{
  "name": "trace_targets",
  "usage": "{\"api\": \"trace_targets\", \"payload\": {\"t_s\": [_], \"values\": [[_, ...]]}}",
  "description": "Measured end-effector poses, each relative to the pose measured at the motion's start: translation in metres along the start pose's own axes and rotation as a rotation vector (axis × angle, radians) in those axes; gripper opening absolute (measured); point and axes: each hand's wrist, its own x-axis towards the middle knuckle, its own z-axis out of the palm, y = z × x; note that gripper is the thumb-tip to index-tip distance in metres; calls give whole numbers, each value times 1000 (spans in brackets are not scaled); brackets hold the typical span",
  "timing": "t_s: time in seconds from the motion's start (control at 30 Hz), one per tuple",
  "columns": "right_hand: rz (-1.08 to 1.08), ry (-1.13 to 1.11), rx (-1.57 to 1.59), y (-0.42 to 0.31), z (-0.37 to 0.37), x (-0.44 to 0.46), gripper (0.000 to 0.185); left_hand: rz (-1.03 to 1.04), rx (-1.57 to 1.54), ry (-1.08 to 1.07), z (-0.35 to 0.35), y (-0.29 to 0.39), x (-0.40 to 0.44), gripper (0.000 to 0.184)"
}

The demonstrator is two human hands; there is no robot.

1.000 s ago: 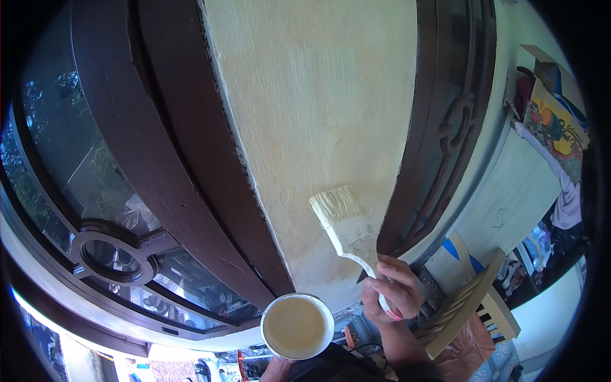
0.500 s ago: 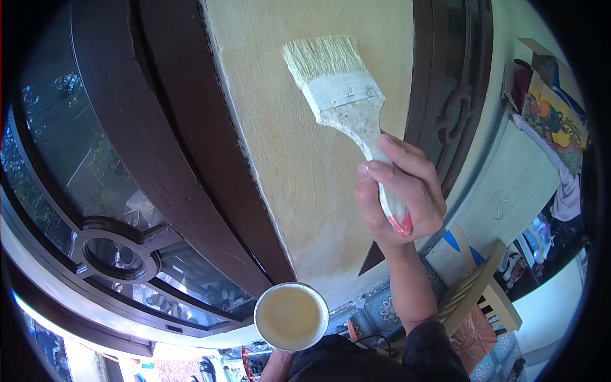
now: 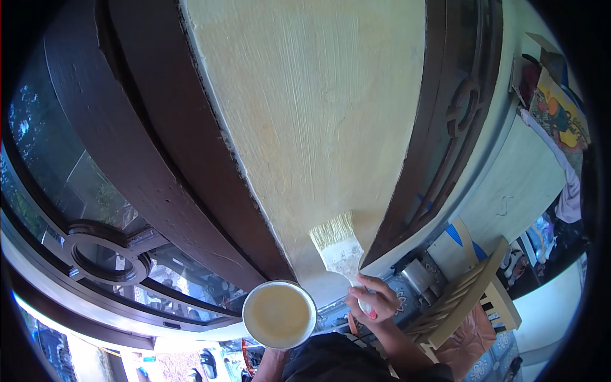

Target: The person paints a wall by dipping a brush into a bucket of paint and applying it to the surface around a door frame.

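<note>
My right hand (image 3: 374, 299) is closed round the handle of a wide paintbrush (image 3: 344, 254), pale-coated with a red handle end. Its bristles point up, against or just in front of the lower part of a cream wall panel (image 3: 312, 127); whether they touch I cannot tell. At the bottom middle, my left hand (image 3: 274, 358) holds up a round paint pot (image 3: 280, 315) filled with pale yellowish liquid. The pot hides most of that hand's fingers. Vertical streaks mark the upper wall panel.
Dark brown frames with glass, a left window frame (image 3: 153, 127) and a right window frame (image 3: 439, 127), border the panel. A wooden chair (image 3: 468, 293) stands low on the right, near a patterned tile floor (image 3: 480, 366). Behind it, a printed cardboard box (image 3: 560, 108) sits among cloths.
My right hand has brought the brush down and slightly left, from high on the panel to its lower part. The pot has shifted slightly left in view. Streaks now show on the upper panel.
</note>
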Motion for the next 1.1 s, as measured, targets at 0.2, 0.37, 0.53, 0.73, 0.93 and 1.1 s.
{"api": "trace_targets", "payload": {"t_s": [0.2,0.37,0.53,0.73,0.93,1.1], "values": [[-169,113,46,-23,-15,74,18,-106,-289,75,42,-22,8,49],[-377,145,23,-35,-12,184,19,-76,-110,78,61,-33,9,51],[-556,287,-21,-21,10,255,16,-122,47,-82,35,-18,5,67],[-281,182,23,-13,11,198,15,-60,96,-35,9,-8,-3,82],[-1,52,53,2,6,67,18,-276,-46,-185,35,-19,7,86],[202,-46,64,-3,-18,10,23,-218,-189,-12,42,-22,0,75]]}}
